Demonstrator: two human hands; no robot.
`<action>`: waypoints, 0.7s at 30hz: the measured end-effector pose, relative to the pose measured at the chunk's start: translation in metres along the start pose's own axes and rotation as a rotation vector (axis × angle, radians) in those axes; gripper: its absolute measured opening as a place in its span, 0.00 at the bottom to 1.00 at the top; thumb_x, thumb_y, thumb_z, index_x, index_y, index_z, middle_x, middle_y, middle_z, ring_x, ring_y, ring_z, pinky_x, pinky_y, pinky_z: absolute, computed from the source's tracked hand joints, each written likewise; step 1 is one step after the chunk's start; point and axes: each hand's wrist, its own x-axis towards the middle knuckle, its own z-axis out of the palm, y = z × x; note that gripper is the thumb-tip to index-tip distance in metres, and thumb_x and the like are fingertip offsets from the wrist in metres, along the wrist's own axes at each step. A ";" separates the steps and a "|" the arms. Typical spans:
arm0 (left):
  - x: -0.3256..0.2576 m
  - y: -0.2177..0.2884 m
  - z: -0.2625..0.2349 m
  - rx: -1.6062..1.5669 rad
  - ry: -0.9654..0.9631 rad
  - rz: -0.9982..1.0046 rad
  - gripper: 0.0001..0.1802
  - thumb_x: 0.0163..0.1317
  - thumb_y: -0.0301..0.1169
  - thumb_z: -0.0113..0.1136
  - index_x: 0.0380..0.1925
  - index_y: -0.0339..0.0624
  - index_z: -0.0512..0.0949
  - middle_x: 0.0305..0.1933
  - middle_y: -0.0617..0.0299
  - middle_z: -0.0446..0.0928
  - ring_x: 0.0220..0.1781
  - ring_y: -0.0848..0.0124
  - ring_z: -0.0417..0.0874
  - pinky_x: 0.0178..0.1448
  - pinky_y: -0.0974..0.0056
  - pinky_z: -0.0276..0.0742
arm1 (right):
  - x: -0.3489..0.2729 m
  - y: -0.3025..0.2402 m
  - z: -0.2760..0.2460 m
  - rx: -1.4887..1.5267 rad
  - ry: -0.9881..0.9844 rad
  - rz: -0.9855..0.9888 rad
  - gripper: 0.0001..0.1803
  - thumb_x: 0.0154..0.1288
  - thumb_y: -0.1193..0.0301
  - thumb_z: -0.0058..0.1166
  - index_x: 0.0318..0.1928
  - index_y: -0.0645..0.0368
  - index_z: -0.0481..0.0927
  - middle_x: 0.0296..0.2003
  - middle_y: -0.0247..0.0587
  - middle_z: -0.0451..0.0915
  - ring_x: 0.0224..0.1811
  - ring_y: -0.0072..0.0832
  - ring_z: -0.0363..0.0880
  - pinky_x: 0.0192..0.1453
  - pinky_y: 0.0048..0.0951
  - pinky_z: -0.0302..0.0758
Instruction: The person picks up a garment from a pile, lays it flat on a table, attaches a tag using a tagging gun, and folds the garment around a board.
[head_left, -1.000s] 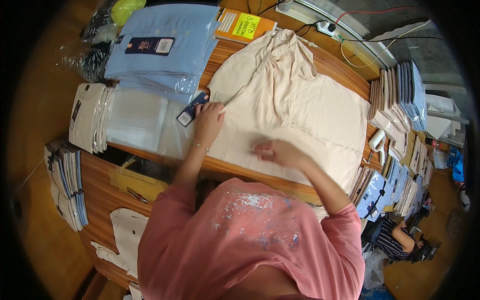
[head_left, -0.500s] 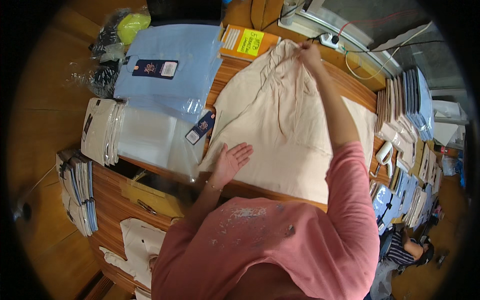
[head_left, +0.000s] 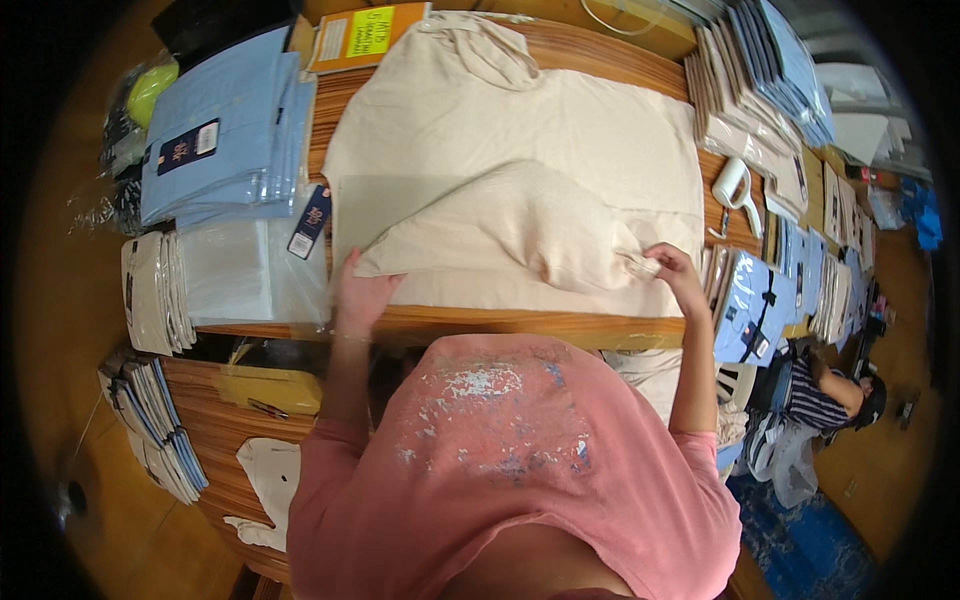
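A cream shirt (head_left: 600, 120) lies spread on the striped wooden table, its collar at the far side. One part of it, apparently a sleeve (head_left: 500, 220), is folded toward me across the body and bunches at the right. My right hand (head_left: 677, 278) pinches the gathered end near the table's front edge. At the left tip of this folded part, my left hand (head_left: 368, 295) grips the cloth, some of its fingers hidden by it. A dark blue hang tag (head_left: 309, 222) lies just left of the shirt.
Bagged blue shirts (head_left: 225, 120) are stacked at the left, beside clear plastic sleeves (head_left: 228, 270) and packed cream shirts (head_left: 155, 290). A white handheld tool (head_left: 735, 185) and more folded stacks (head_left: 740, 110) stand right. An orange notebook (head_left: 335, 42) lies far left; another person (head_left: 825, 390) sits at the right.
My right hand has come from the far side back to the near edge, bringing the cloth over toward me. My left hand, open before, now grips the cloth. The view has shifted.
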 end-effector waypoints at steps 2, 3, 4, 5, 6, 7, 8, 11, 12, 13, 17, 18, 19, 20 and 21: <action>-0.004 0.011 -0.021 0.093 0.034 -0.036 0.31 0.64 0.45 0.44 0.60 0.33 0.58 0.64 0.46 0.60 0.66 0.52 0.59 0.69 0.49 0.53 | 0.002 0.015 -0.001 -0.037 -0.012 0.057 0.17 0.46 0.90 0.44 0.36 0.60 0.77 0.34 0.25 0.75 0.37 0.14 0.72 0.38 0.17 0.69; -0.007 0.016 -0.029 0.140 0.052 -0.049 0.30 0.64 0.43 0.44 0.60 0.34 0.58 0.64 0.47 0.60 0.66 0.52 0.60 0.69 0.49 0.54 | 0.001 0.018 -0.006 -0.014 -0.030 0.028 0.17 0.46 0.90 0.44 0.36 0.60 0.76 0.34 0.25 0.75 0.37 0.14 0.72 0.37 0.16 0.68; -0.011 0.020 -0.029 0.106 0.087 -0.055 0.29 0.64 0.42 0.44 0.60 0.34 0.58 0.64 0.48 0.61 0.66 0.53 0.60 0.69 0.49 0.54 | 0.000 0.021 -0.010 0.011 -0.048 -0.005 0.17 0.46 0.90 0.43 0.35 0.60 0.76 0.34 0.24 0.75 0.37 0.13 0.72 0.37 0.16 0.68; -0.018 0.023 -0.028 0.070 0.122 -0.060 0.29 0.64 0.41 0.44 0.60 0.35 0.58 0.64 0.49 0.61 0.66 0.53 0.60 0.69 0.49 0.54 | -0.002 0.023 -0.014 0.035 -0.065 -0.038 0.17 0.47 0.90 0.42 0.35 0.60 0.76 0.34 0.24 0.75 0.36 0.13 0.71 0.36 0.15 0.68; -0.023 0.024 -0.027 0.036 0.154 -0.064 0.28 0.65 0.40 0.44 0.60 0.36 0.58 0.64 0.50 0.61 0.66 0.54 0.60 0.69 0.49 0.55 | -0.005 0.024 -0.013 0.073 -0.068 -0.043 0.16 0.47 0.91 0.42 0.33 0.59 0.75 0.31 0.22 0.74 0.34 0.12 0.70 0.34 0.14 0.66; -0.026 0.023 -0.026 0.045 0.140 -0.042 0.28 0.65 0.40 0.43 0.60 0.35 0.59 0.64 0.49 0.61 0.66 0.54 0.60 0.69 0.49 0.55 | -0.005 0.033 -0.014 0.043 -0.068 -0.046 0.16 0.48 0.91 0.42 0.33 0.59 0.75 0.30 0.22 0.73 0.32 0.12 0.68 0.34 0.14 0.65; -0.028 0.020 -0.027 0.054 0.125 -0.019 0.27 0.65 0.39 0.43 0.60 0.34 0.59 0.64 0.49 0.61 0.66 0.54 0.59 0.69 0.49 0.55 | -0.003 0.046 -0.014 0.013 -0.068 -0.049 0.15 0.48 0.91 0.42 0.32 0.59 0.75 0.29 0.22 0.72 0.31 0.12 0.67 0.34 0.14 0.64; -0.038 0.012 -0.031 0.016 0.101 0.062 0.27 0.64 0.38 0.45 0.59 0.33 0.60 0.63 0.48 0.62 0.66 0.53 0.59 0.69 0.50 0.54 | -0.004 0.043 -0.009 -0.238 -0.066 -0.116 0.14 0.46 0.90 0.41 0.31 0.61 0.73 0.26 0.27 0.68 0.28 0.16 0.63 0.33 0.16 0.62; -0.040 0.010 -0.028 -0.004 0.092 0.087 0.27 0.64 0.38 0.46 0.58 0.33 0.60 0.63 0.48 0.62 0.66 0.53 0.59 0.70 0.50 0.54 | -0.004 0.043 -0.009 -0.316 -0.068 -0.144 0.14 0.46 0.90 0.41 0.31 0.61 0.73 0.26 0.29 0.68 0.28 0.17 0.63 0.33 0.16 0.62; -0.044 0.008 -0.026 -0.073 0.167 0.134 0.27 0.64 0.38 0.47 0.59 0.34 0.60 0.64 0.48 0.61 0.67 0.54 0.58 0.70 0.50 0.54 | -0.004 0.042 -0.009 -0.394 -0.070 -0.173 0.13 0.45 0.90 0.41 0.31 0.62 0.72 0.25 0.31 0.69 0.28 0.18 0.63 0.34 0.17 0.62; -0.074 -0.005 -0.013 0.017 0.419 0.524 0.31 0.63 0.35 0.49 0.63 0.36 0.53 0.67 0.50 0.55 0.69 0.57 0.54 0.70 0.52 0.51 | -0.011 0.003 -0.018 -0.674 -0.101 -0.119 0.19 0.49 0.86 0.43 0.42 0.58 0.78 0.29 0.46 0.75 0.35 0.37 0.74 0.41 0.31 0.70; -0.077 -0.009 -0.005 0.131 0.469 0.666 0.32 0.63 0.34 0.49 0.64 0.37 0.51 0.68 0.51 0.53 0.70 0.58 0.53 0.70 0.52 0.50 | -0.004 0.011 -0.030 -0.628 -0.095 -0.263 0.22 0.52 0.83 0.42 0.48 0.53 0.77 0.33 0.50 0.77 0.40 0.42 0.76 0.45 0.37 0.71; -0.072 -0.014 0.019 0.412 0.489 0.873 0.32 0.63 0.33 0.49 0.64 0.37 0.51 0.69 0.51 0.52 0.70 0.59 0.52 0.71 0.53 0.49 | 0.009 -0.011 -0.032 -0.711 -0.077 -0.153 0.23 0.53 0.82 0.41 0.49 0.52 0.76 0.34 0.51 0.77 0.42 0.42 0.76 0.45 0.37 0.71; -0.060 -0.019 0.055 0.696 0.505 1.072 0.33 0.63 0.32 0.49 0.65 0.37 0.50 0.69 0.52 0.51 0.70 0.60 0.52 0.71 0.54 0.48 | 0.025 -0.050 -0.034 -0.795 -0.056 -0.042 0.23 0.53 0.82 0.41 0.50 0.52 0.76 0.36 0.52 0.77 0.43 0.42 0.76 0.45 0.37 0.71; -0.044 -0.018 0.083 0.989 0.517 1.254 0.33 0.63 0.32 0.48 0.65 0.37 0.49 0.69 0.52 0.50 0.71 0.61 0.51 0.71 0.55 0.47 | 0.043 -0.074 -0.038 -0.877 -0.034 0.079 0.24 0.54 0.82 0.40 0.51 0.52 0.75 0.37 0.53 0.78 0.44 0.41 0.76 0.45 0.37 0.72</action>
